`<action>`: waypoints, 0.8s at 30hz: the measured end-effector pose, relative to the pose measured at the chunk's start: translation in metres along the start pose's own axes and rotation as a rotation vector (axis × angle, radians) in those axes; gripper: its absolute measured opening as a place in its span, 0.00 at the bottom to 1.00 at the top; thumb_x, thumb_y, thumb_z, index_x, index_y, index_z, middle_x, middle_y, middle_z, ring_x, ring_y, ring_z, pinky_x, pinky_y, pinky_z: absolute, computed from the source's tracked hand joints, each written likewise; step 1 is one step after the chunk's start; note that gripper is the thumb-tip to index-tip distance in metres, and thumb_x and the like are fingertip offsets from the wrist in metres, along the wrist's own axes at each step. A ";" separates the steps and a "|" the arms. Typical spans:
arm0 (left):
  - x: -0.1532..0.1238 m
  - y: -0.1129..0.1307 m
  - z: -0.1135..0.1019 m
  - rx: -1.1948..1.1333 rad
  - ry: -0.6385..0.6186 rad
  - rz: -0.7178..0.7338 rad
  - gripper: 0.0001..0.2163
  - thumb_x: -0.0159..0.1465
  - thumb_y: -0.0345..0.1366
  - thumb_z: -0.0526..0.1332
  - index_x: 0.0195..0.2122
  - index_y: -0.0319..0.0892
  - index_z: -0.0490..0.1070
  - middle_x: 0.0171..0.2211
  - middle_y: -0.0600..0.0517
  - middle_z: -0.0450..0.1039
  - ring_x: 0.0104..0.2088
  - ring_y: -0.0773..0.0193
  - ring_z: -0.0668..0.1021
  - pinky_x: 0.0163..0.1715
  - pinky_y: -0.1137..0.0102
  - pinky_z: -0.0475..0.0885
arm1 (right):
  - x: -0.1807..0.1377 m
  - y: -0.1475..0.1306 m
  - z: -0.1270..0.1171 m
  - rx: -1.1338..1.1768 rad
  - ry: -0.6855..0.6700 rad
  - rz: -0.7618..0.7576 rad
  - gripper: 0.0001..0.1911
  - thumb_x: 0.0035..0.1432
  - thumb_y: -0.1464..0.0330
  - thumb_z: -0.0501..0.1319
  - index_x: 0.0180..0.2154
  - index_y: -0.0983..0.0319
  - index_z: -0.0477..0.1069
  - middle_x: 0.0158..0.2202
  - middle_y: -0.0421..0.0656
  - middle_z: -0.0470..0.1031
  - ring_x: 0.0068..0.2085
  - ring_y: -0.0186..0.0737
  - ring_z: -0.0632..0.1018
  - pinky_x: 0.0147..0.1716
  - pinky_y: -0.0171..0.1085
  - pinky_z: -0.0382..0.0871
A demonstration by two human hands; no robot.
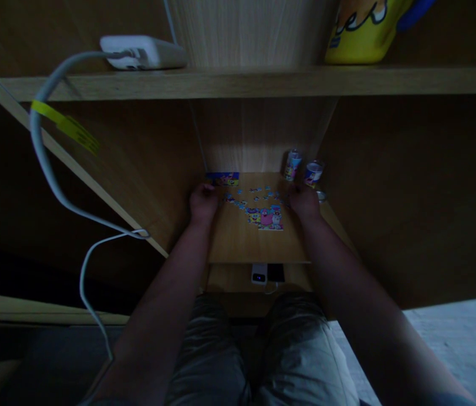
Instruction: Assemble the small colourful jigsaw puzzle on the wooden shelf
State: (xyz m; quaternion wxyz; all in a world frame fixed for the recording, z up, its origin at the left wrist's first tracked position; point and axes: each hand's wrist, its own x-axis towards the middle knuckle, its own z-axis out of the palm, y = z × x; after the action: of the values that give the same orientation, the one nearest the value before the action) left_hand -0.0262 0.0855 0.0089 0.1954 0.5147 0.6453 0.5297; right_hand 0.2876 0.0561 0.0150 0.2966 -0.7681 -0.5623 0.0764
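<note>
A small cartoon jigsaw lies on a wooden desk surface (pixel 241 239) set deep in a dark alcove. A joined pink and yellow patch (pixel 267 218) sits at the middle, with several loose blue pieces (pixel 258 195) scattered behind it. My left hand (pixel 203 203) rests curled on the desk at the left of the pieces, next to a blue picture card (pixel 223 179). My right hand (pixel 304 202) is curled at the right edge of the pieces. What either hand's fingers hold is hidden in the dim light.
Two small printed tubes (pixel 292 164) (pixel 314 172) stand at the back right with a round lid (pixel 321 195) beside them. A white device (pixel 259 273) and a dark phone (pixel 276 273) lie below the desk's front edge. Above, a shelf (pixel 263 82) carries a white charger (pixel 142 52) with a hanging cable and a yellow container (pixel 362 31).
</note>
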 end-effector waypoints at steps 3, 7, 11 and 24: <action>0.001 -0.003 0.000 0.012 -0.008 0.003 0.03 0.62 0.29 0.63 0.34 0.45 0.75 0.38 0.51 0.83 0.42 0.58 0.83 0.51 0.64 0.78 | 0.000 0.000 0.000 0.006 -0.014 -0.010 0.24 0.79 0.59 0.56 0.52 0.65 0.87 0.52 0.60 0.88 0.52 0.56 0.87 0.46 0.41 0.75; 0.002 -0.006 -0.001 0.032 -0.013 -0.024 0.01 0.63 0.31 0.65 0.35 0.44 0.76 0.39 0.50 0.84 0.43 0.56 0.84 0.53 0.62 0.78 | 0.000 0.001 0.001 0.020 -0.009 -0.015 0.26 0.80 0.55 0.55 0.54 0.64 0.87 0.52 0.59 0.88 0.52 0.56 0.87 0.47 0.41 0.75; 0.003 -0.006 0.001 0.033 -0.016 -0.022 0.02 0.63 0.30 0.65 0.35 0.44 0.76 0.39 0.49 0.84 0.42 0.57 0.84 0.51 0.64 0.78 | 0.000 0.002 0.002 0.007 -0.003 -0.023 0.27 0.80 0.54 0.55 0.53 0.64 0.87 0.51 0.59 0.88 0.51 0.55 0.87 0.47 0.42 0.76; -0.009 0.001 -0.001 0.235 -0.152 0.094 0.04 0.65 0.32 0.69 0.40 0.43 0.81 0.44 0.43 0.87 0.47 0.51 0.87 0.53 0.63 0.78 | 0.000 0.003 0.003 -0.007 0.009 -0.049 0.24 0.79 0.59 0.55 0.52 0.66 0.87 0.51 0.60 0.88 0.52 0.56 0.88 0.48 0.42 0.76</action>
State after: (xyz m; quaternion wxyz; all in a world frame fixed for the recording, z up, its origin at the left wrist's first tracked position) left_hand -0.0232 0.0766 0.0071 0.1570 0.6022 0.6615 0.4185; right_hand 0.2885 0.0572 0.0108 0.2980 -0.7554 -0.5801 0.0636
